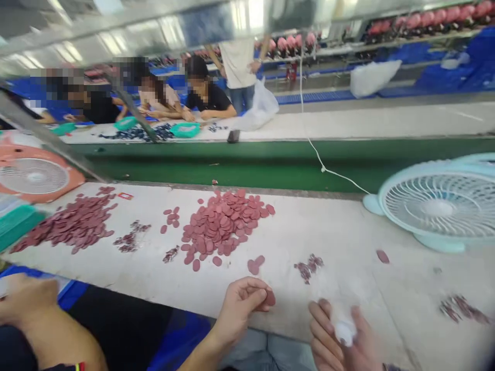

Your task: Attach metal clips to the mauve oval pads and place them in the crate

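Observation:
My left hand [244,309] pinches a flat dark red oval disc [270,297] between thumb and fingertips, just above the table's front edge. To its right, my right hand [328,337] is closed around a small white object with a rounded end [345,330]; motion blurs it and its kind is unclear. A large heap of the same oval discs [220,221] lies on the white table beyond my left hand. A few loose discs [254,266] rest closer to it. Small dark red scraps [309,267] lie beyond my right hand.
A light blue fan [436,206] stands at the right and an orange fan [34,175] at the left. Another disc heap [73,221] lies by a green tray [19,226]. A co-worker's arm [50,319] is at lower left; people sit across a green channel [247,170].

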Tool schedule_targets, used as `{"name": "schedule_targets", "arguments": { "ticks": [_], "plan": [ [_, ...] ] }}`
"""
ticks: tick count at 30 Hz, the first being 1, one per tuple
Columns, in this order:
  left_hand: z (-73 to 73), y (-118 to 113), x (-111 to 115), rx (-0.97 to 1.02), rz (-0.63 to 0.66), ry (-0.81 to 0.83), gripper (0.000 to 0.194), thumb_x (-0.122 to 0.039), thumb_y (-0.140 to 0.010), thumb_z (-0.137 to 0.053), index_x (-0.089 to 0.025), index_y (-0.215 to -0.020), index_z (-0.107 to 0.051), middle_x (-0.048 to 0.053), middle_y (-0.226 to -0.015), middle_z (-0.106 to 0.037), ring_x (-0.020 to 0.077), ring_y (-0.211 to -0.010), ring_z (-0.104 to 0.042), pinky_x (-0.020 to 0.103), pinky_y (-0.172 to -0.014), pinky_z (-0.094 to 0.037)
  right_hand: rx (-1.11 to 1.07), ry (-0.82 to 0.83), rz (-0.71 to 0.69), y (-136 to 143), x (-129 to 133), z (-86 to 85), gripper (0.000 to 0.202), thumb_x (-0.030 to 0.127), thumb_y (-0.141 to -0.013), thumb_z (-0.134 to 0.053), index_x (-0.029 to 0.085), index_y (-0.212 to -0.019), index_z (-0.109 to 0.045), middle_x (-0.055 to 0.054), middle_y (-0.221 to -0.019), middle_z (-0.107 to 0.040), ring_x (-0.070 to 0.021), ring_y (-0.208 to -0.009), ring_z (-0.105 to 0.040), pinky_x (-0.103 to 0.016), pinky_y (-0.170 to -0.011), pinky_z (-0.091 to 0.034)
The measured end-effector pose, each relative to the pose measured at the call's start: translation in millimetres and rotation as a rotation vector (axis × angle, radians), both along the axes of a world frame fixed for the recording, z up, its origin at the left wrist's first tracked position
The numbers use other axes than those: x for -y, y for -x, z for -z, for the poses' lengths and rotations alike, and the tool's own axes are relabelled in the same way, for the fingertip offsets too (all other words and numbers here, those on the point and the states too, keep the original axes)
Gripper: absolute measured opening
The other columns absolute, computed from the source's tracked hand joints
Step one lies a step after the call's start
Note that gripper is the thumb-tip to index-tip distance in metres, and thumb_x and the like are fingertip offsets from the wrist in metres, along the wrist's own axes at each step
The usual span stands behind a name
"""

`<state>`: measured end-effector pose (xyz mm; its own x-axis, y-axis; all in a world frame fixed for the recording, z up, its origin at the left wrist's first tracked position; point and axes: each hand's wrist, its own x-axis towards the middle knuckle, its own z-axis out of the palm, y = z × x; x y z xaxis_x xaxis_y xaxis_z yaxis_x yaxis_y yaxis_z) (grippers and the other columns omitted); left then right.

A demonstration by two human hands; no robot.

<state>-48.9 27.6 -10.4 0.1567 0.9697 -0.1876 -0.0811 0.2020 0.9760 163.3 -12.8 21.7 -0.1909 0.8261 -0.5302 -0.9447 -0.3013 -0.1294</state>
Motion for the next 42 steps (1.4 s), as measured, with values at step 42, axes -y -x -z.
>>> {"name": "schedule_targets", "arguments": {
  "ticks": [42],
  "plan": [
    [-15.5,-17.4,13.0,0.861,-0.08,0.709,0.03,-0.033,-0.091,-0.071,-0.014,-0.115,-0.072,0.016,-0.115,-0.076,0.0151,-0.089,-0.073,0.02,-0.073,-0.057,-0.774,0.022,0.257,-53.3,-30.1,19.0,0.018,0.041,-0.096,-0.052,0.025,-0.098,-0.044,0.009,-0.064,-0.041,-0.0069,-0.042,-0.039,-0.018,-0.035,-0.032]
  ]
}}
